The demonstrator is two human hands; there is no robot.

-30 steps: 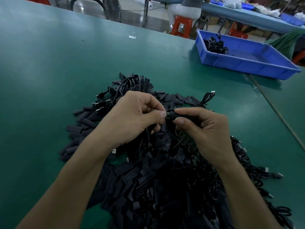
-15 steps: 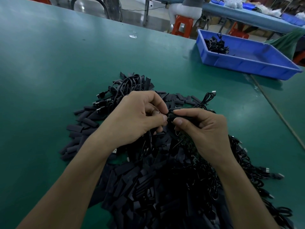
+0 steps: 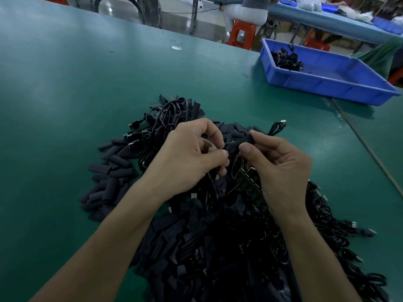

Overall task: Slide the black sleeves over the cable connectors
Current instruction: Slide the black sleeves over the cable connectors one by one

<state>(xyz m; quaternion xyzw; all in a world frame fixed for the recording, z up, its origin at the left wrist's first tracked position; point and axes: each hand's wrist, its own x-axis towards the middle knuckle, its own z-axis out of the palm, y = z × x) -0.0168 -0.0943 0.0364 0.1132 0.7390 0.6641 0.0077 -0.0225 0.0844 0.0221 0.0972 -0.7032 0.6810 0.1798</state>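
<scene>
A big heap of flat black sleeves (image 3: 113, 171) and black cables with metal connectors (image 3: 170, 118) lies on the green table. Above its middle, my left hand (image 3: 189, 158) pinches a cable connector (image 3: 212, 149), whose metal tip shows between thumb and fingers. My right hand (image 3: 277, 162) pinches a black sleeve (image 3: 242, 141) between thumb and forefinger. The sleeve's left end meets the connector; how far it sits over it is hidden by my fingers.
A blue tray (image 3: 327, 83) at the back right holds a small bunch of black cables (image 3: 287, 59). More cables (image 3: 340, 232) trail off to the right of the heap. Red stools (image 3: 242, 32) and another long table stand beyond the table's far edge.
My hands have drawn slightly apart and tilted, so the connector's metal tip and more of the sleeve now show between them.
</scene>
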